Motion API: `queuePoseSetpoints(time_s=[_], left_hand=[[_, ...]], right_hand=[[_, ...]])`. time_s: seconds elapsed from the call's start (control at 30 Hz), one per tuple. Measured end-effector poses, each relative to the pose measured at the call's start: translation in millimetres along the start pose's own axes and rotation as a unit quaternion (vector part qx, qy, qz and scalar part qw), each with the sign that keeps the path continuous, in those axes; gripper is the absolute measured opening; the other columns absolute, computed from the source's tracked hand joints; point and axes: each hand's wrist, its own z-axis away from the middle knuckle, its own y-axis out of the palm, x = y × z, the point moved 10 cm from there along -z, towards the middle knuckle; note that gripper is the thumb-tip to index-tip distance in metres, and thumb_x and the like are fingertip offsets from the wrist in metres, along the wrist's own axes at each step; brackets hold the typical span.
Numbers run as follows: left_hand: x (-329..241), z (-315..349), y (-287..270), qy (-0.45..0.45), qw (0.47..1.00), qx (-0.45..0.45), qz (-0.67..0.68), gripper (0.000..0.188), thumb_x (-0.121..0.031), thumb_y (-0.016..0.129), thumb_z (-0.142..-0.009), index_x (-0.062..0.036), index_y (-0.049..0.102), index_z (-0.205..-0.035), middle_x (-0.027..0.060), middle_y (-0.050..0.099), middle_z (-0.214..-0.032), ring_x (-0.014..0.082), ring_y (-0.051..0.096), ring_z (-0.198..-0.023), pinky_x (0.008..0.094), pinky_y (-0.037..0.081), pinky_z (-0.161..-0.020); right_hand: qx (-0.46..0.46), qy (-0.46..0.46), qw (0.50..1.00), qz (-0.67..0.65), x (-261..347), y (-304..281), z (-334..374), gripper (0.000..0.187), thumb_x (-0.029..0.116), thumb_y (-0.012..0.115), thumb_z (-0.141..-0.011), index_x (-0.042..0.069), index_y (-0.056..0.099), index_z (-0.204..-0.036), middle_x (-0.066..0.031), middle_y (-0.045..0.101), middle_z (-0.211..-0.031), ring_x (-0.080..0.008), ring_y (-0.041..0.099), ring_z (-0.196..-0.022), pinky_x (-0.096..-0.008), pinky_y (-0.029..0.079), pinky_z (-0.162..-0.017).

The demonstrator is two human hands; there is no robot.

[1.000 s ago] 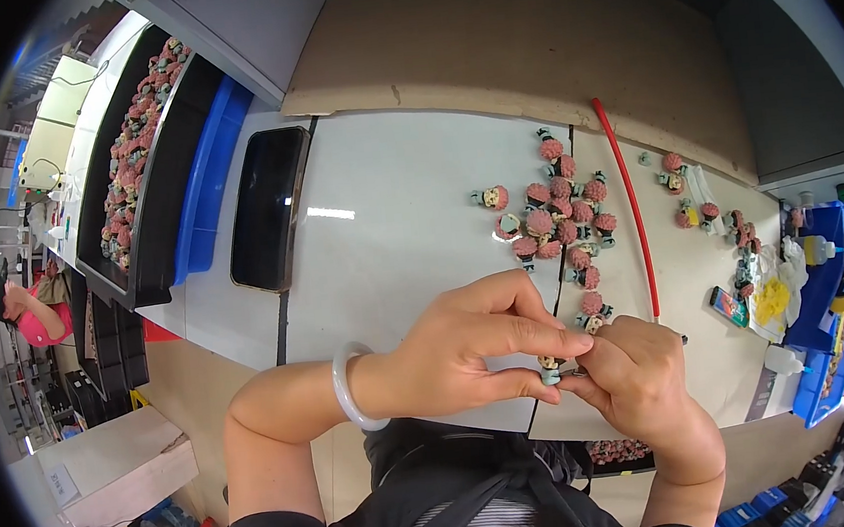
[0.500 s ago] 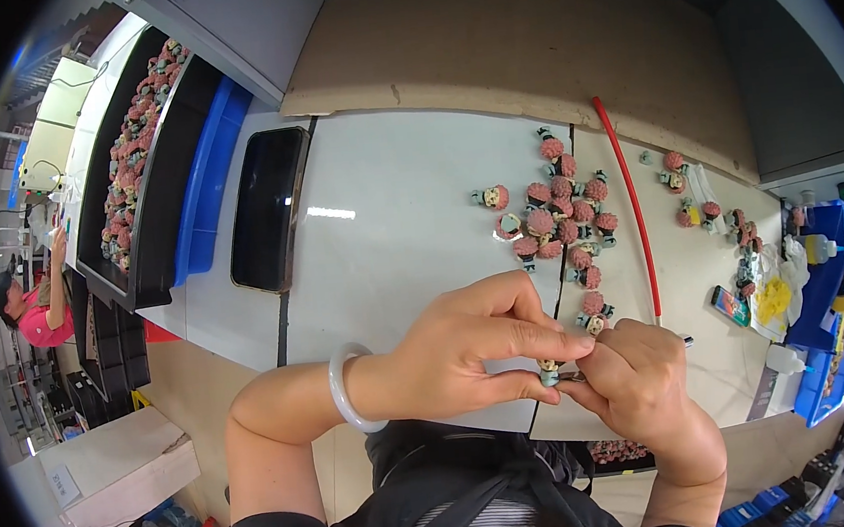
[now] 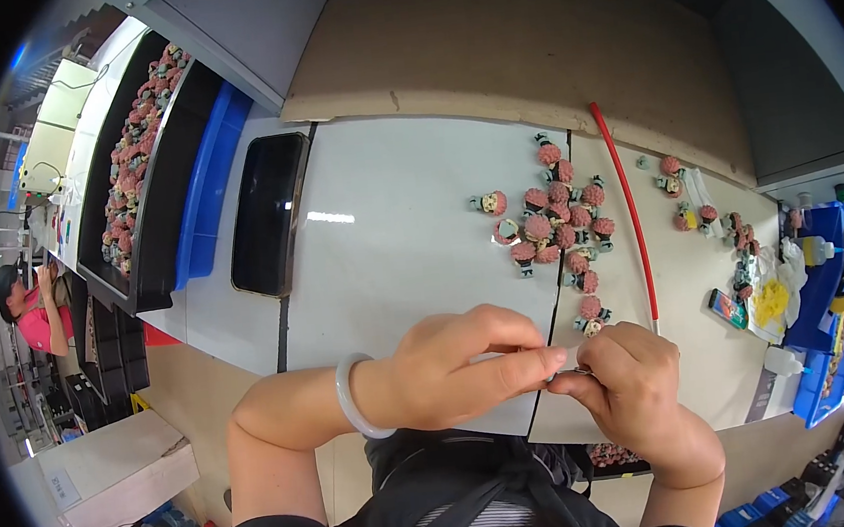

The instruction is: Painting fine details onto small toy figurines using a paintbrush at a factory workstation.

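Observation:
My left hand [image 3: 471, 370], with a pale bangle on the wrist, pinches a small figurine, now almost wholly hidden by the fingers. Against it is my right hand [image 3: 635, 375], closed around a slim metal tool [image 3: 578, 371]; only a short thin piece of the tool shows beside the thumb, so its exact kind is unclear. Both hands meet over the near edge of the table. Just beyond them lies a cluster of figurines [image 3: 560, 213] with bumpy pink hair and grey-green bodies. One figurine [image 3: 488, 202] rests a little left of the cluster.
A red rod [image 3: 626, 210] lies right of the cluster. Further right are more figurines [image 3: 739, 236], a clear bag [image 3: 772, 298] and a blue bin [image 3: 817, 329]. At left are a dark phone-like slab [image 3: 270, 216] and a black tray [image 3: 155, 257] of figurines. Another person [image 3: 40, 312] is at far left.
My left hand has turned and lowered slightly, covering the figurine that showed between its fingers. My right hand stays pressed close to it. The person at far left has lowered an arm.

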Motion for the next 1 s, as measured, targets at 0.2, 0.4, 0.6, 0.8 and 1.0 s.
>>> queuePoseSetpoints(time_s=[0.2, 0.4, 0.6, 0.8, 1.0], left_hand=[[-11.1, 4.2, 2.5, 0.043, 0.998, 0.009, -0.055, 0.032, 0.007, 0.072, -0.066, 0.0039, 0.060, -0.095, 0.0097, 0.051, -0.091, 0.0201, 0.063, -0.073, 0.0248, 0.054, -0.060], [-13.1, 3.1, 3.0, 0.053, 0.997, 0.007, -0.054, 0.029, 0.008, 0.071, -0.066, 0.0049, 0.061, -0.093, 0.0086, 0.050, -0.088, 0.0209, 0.063, -0.073, 0.0255, 0.055, -0.059], [-8.9, 4.7, 3.8, 0.031, 0.998, 0.004, -0.063, 0.029, 0.008, 0.072, -0.065, 0.0031, 0.061, -0.091, 0.0071, 0.050, -0.085, 0.0189, 0.063, -0.072, 0.0243, 0.055, -0.060], [-4.9, 5.9, 3.8, 0.008, 0.998, 0.006, -0.059, 0.029, 0.007, 0.074, -0.064, 0.0012, 0.062, -0.090, 0.0064, 0.050, -0.086, 0.0170, 0.063, -0.072, 0.0229, 0.055, -0.062], [-8.5, 3.7, 2.4, 0.024, 0.997, 0.005, -0.068, 0.027, 0.008, 0.072, -0.065, 0.0029, 0.062, -0.089, 0.0068, 0.050, -0.085, 0.0179, 0.063, -0.070, 0.0245, 0.056, -0.062]], right_hand=[[-0.002, 0.003, 1.000, 0.012, 1.3, 0.9, -1.2, 0.036, 0.028, 0.070, -0.068, 0.007, 0.043, -0.060, -0.0060, 0.041, -0.052, -0.0243, 0.043, -0.047, -0.0346, 0.031, -0.041], [0.018, 0.006, 1.000, 0.014, 0.1, 2.7, 0.1, 0.035, 0.026, 0.071, -0.067, 0.006, 0.043, -0.059, -0.0062, 0.040, -0.052, -0.0242, 0.042, -0.046, -0.0350, 0.031, -0.041], [0.030, 0.002, 0.999, 0.026, 1.7, 2.1, -1.7, 0.034, 0.026, 0.071, -0.067, 0.006, 0.043, -0.060, -0.0055, 0.041, -0.053, -0.0236, 0.042, -0.046, -0.0347, 0.031, -0.042], [0.024, -0.002, 0.999, 0.028, 2.2, 3.6, -2.6, 0.034, 0.025, 0.071, -0.067, 0.006, 0.043, -0.060, -0.0053, 0.040, -0.053, -0.0234, 0.042, -0.047, -0.0349, 0.031, -0.042], [0.028, -0.007, 0.999, 0.018, 1.1, 5.2, -1.7, 0.034, 0.026, 0.070, -0.067, 0.007, 0.043, -0.060, -0.0054, 0.040, -0.052, -0.0235, 0.041, -0.046, -0.0351, 0.031, -0.041]])
